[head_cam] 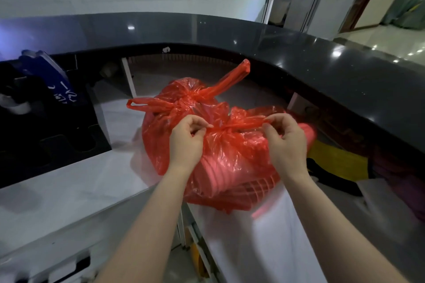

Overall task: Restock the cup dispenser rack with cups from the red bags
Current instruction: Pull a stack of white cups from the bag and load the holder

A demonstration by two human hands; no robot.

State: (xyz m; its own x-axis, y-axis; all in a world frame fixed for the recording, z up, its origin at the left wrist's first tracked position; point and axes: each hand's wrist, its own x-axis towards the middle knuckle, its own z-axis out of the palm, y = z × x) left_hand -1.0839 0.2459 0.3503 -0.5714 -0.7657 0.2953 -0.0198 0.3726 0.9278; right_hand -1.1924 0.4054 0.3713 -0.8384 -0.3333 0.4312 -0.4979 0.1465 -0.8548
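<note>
Two red plastic bags lie on the white lower counter [69, 190]. The near red bag [234, 158] is tied shut, and stacked cups [230, 177] show through its plastic. My left hand [187, 138] pinches the knot at the top of this bag. My right hand [285, 140] pinches the bag's handle strip just right of the knot. Behind it sits the far red bag [181, 94], also knotted, with its handles sticking out left and up to the right. The black cup dispenser rack [57, 145], with round holes, stands at the left on the counter.
A curved dark raised countertop [276, 48] wraps around the back and right. A blue package [53, 76] lies on the rack's far end. Yellow and dark items [338, 163] sit under the raised counter at the right. Windows and a doorway lie beyond.
</note>
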